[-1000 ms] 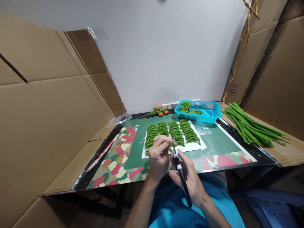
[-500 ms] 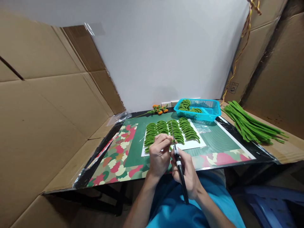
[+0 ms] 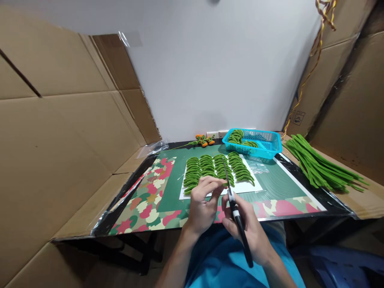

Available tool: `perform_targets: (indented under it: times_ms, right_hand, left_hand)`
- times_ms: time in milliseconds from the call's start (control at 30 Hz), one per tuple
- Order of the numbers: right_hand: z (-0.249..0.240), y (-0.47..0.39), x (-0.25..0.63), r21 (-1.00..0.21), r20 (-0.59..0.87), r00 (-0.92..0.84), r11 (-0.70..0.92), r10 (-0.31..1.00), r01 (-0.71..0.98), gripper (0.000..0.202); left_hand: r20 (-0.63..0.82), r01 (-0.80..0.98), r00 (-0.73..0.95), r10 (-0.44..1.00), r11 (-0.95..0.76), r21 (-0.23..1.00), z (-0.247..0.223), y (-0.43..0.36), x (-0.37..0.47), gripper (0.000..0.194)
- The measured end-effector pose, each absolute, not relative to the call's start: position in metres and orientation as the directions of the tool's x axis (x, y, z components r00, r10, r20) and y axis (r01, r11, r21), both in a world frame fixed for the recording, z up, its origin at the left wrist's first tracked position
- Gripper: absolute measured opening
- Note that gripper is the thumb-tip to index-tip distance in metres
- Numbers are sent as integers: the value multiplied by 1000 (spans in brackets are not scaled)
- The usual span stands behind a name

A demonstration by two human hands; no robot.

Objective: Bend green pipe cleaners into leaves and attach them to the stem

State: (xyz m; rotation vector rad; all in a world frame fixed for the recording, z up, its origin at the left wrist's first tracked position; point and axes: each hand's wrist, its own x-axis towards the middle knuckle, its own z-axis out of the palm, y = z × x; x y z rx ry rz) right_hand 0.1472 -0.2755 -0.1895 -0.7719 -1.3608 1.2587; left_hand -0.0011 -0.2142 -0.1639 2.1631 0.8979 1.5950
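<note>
My left hand (image 3: 202, 206) is closed in a pinch at the near side of the white sheet (image 3: 247, 188). A short fuzzy green pipe cleaner piece (image 3: 225, 184) shows at its fingertips, mostly hidden. Scissors (image 3: 240, 226) with black handles and white bands, seen nearly edge-on, are gripped in my right hand (image 3: 253, 228). Their blades point away from me, beside the left fingertips. On the sheet lie several columns of curved green pipe cleaner pieces (image 3: 207, 164), partly behind my hands.
A blue plastic basket (image 3: 274, 154) with more curved green pieces stands at the back right. Long green pipe cleaners (image 3: 322, 166) lie bundled at the far right. Orange-and-green fuzzy flowers (image 3: 204, 140) rest at the back. Cardboard walls (image 3: 75, 160) flank the table.
The view has shifted slightly. My right hand has moved a little right with the scissors, farther from my left hand, and its grip looks wider. The left hand keeps its pinch.
</note>
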Motion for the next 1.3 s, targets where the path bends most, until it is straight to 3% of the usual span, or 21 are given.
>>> perform_targets:
  times_ms: [133, 233, 300, 400, 467, 533, 767, 1000, 1133, 1300]
  right_hand:
    - [-182, -280, 188, -998, 44, -376, 20, 926, -67, 59]
    - [-182, -278, 226, -997, 14, -337, 40, 941, 72, 78]
    - [-183, -276, 250, -982, 33, -219, 72, 975, 173, 85]
    - [-185, -268, 282, -897, 205, 153, 123, 967, 425, 85]
    - [-187, -260, 297, -786, 282, 330, 20, 901, 618, 82]
    - [-190, -253, 308, -660, 301, 397, -111, 867, 743, 82]
    - [-203, -238, 320, -395, 341, 154, -7, 927, 919, 51]
    - [-208, -224, 328, -177, 349, 51, 12, 936, 984, 51]
    - [-207, -214, 331, -170, 286, -9, 60, 958, 984, 55]
    - [-197, -208, 329, -140, 222, -6, 38, 975, 989, 42]
  left_hand:
    - [708, 315, 259, 657, -751, 581, -167, -215, -2, 10]
    - [673, 389, 324, 665, -742, 545, -172, -216, 0, 13]
    - [661, 427, 372, 652, -752, 502, -175, -218, 3, 17]
    - [641, 449, 441, 628, -773, 449, -177, -220, 6, 20]
    - [610, 486, 498, 616, -781, 392, -178, -220, 7, 24]
    - [565, 548, 541, 623, -771, 324, -178, -220, 8, 27]
    - [511, 612, 560, 653, -741, 276, -180, -214, 9, 23]
    - [463, 595, 618, 635, -763, 251, -181, -212, 8, 20]
    - [441, 601, 621, 648, -755, 263, -182, -213, 8, 21]
    - [431, 597, 611, 664, -744, 299, -186, -214, 9, 28]
